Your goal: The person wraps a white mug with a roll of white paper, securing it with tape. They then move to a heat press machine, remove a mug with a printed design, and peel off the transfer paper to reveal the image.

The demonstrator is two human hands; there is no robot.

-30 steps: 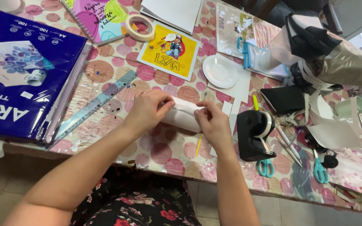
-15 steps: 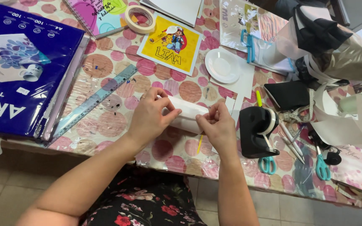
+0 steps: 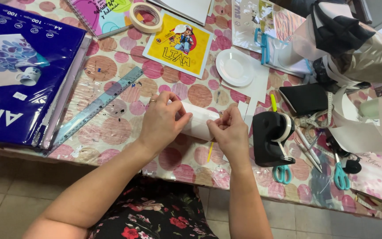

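The fingers [image 3: 180, 118] of the left hand [image 3: 162, 121] are wrapped around one end of a white paper roll [image 3: 200, 121], and the fingers [image 3: 215, 125] of the right hand [image 3: 231, 132] pinch the other end, so both hands are clamped on it. The roll sits just above the desk [image 3: 111, 128], near the front edge and about the middle of it. A yellow pencil [image 3: 210, 151] lies on the desk under the right hand. Just to the right stands a black tape holder [image 3: 268, 137], and two blue scissors [image 3: 282, 173] lie near the front edge past it. To the left of the hands lies a clear ruler [image 3: 98, 104], tilted, and a big blue pack of paper [image 3: 14, 66] fills the left corner. Farther back are a yellow picture card [image 3: 180, 44], a ring of tape [image 3: 146, 17] and a small white plate [image 3: 235, 68] with nothing in it that I can see. A pale green cup [image 3: 374, 107] stands at the right edge; I cannot tell what is inside. Compared with a moment ago, the hands have stayed on the roll at the same spot on the desk, and the things around them have not moved.
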